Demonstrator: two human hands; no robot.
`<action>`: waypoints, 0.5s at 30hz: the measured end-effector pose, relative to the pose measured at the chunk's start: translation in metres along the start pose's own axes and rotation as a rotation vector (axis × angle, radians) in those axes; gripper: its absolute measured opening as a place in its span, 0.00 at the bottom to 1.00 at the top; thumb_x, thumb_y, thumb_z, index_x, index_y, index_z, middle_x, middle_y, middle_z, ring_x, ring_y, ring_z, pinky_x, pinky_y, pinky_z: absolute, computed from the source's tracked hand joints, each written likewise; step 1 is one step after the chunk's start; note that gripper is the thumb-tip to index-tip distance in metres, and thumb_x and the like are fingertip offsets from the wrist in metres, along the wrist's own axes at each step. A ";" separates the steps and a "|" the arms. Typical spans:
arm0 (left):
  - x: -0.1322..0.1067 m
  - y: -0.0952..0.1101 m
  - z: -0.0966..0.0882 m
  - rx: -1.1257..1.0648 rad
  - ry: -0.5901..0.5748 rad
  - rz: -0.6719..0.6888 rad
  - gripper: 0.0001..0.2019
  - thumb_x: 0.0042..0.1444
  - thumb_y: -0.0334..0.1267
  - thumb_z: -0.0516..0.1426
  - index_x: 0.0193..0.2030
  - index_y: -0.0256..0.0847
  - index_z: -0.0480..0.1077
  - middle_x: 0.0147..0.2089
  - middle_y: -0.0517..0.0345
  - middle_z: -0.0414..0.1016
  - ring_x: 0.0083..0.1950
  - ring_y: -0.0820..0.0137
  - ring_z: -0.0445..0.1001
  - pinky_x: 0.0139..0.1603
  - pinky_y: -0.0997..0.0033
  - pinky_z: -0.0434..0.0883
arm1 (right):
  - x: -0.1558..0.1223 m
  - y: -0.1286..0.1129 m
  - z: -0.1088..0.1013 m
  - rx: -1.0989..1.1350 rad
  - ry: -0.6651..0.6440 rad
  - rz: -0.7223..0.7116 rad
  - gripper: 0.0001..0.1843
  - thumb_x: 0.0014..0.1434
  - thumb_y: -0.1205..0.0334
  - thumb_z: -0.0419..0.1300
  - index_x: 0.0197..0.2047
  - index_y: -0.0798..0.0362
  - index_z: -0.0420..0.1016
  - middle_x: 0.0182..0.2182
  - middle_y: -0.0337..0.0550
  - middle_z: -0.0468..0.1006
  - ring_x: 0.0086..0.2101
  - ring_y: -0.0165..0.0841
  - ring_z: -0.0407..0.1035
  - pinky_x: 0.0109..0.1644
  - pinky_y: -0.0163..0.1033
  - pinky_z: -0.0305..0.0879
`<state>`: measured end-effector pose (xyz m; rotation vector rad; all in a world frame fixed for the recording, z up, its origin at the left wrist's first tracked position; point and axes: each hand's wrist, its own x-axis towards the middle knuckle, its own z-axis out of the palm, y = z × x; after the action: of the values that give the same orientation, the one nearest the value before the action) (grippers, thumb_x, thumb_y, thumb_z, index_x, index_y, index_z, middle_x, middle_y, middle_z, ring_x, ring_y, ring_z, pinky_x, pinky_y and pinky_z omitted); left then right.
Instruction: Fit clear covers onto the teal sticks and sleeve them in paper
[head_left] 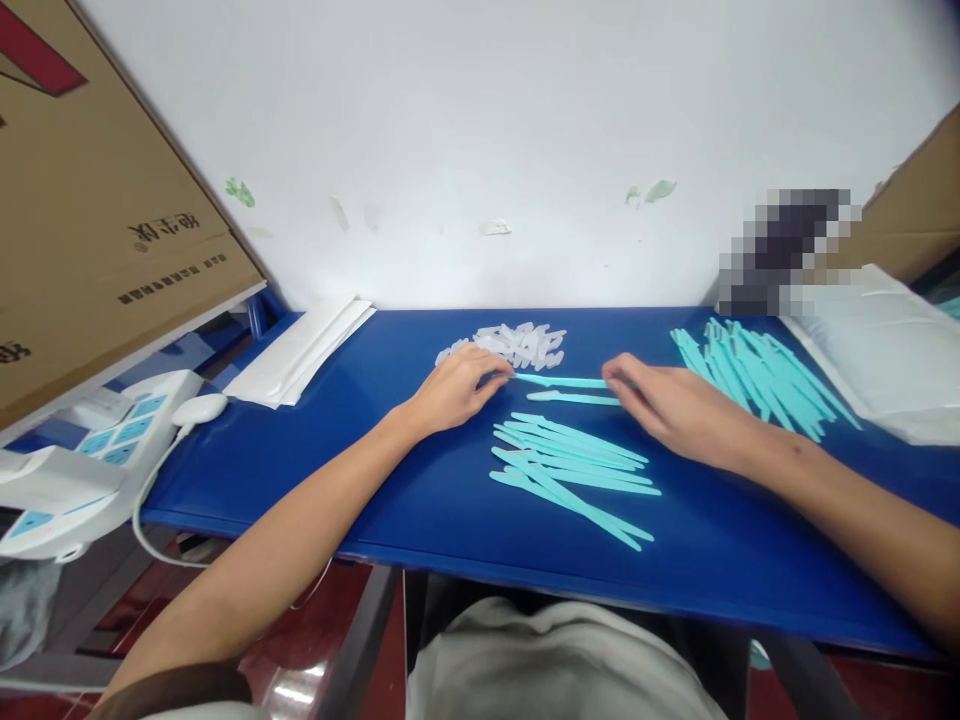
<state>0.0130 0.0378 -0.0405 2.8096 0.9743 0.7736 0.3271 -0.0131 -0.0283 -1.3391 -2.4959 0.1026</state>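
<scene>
On blue table, middle of the frame: left hand with fingers pinched almost shut on left tip of teal stick, stretched sideways between both hands. Right hand at the other end, fingers bent and close together; real grip or only touch, cannot tell. Second stick just below, reaching under right fingertips. Clear caps just above left hand. Loose pile of sticks below centre, bigger heap at right.

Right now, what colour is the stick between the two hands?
Light turquoise stick, clearest in the head view against the blue table.
</scene>
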 end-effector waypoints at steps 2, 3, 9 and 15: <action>0.000 0.000 0.000 0.028 0.012 -0.003 0.08 0.70 0.36 0.56 0.49 0.40 0.76 0.45 0.54 0.80 0.47 0.64 0.73 0.52 0.60 0.68 | -0.001 0.001 0.001 -0.007 0.016 0.024 0.13 0.74 0.53 0.42 0.49 0.49 0.63 0.30 0.43 0.76 0.26 0.37 0.69 0.31 0.40 0.55; 0.000 0.000 0.000 0.039 0.016 -0.007 0.08 0.69 0.36 0.56 0.49 0.41 0.77 0.45 0.54 0.80 0.46 0.63 0.72 0.52 0.60 0.68 | -0.001 0.002 0.002 -0.013 0.025 0.027 0.13 0.74 0.53 0.42 0.49 0.49 0.63 0.31 0.44 0.76 0.27 0.37 0.70 0.31 0.40 0.55; -0.001 0.001 0.001 0.027 0.015 -0.010 0.09 0.70 0.38 0.56 0.49 0.41 0.78 0.44 0.54 0.79 0.46 0.63 0.71 0.51 0.61 0.68 | -0.001 -0.002 0.001 -0.032 0.047 0.017 0.14 0.74 0.54 0.41 0.48 0.49 0.63 0.36 0.46 0.78 0.30 0.38 0.71 0.34 0.41 0.58; -0.001 0.004 0.004 -0.037 0.044 0.025 0.09 0.70 0.38 0.57 0.49 0.43 0.78 0.43 0.54 0.79 0.46 0.64 0.73 0.51 0.61 0.69 | 0.001 -0.006 0.003 -0.015 0.056 -0.006 0.14 0.75 0.54 0.41 0.48 0.49 0.64 0.36 0.44 0.76 0.31 0.37 0.70 0.35 0.41 0.59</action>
<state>0.0166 0.0349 -0.0432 2.7894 0.9229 0.8516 0.3208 -0.0157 -0.0296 -1.3220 -2.4588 0.0450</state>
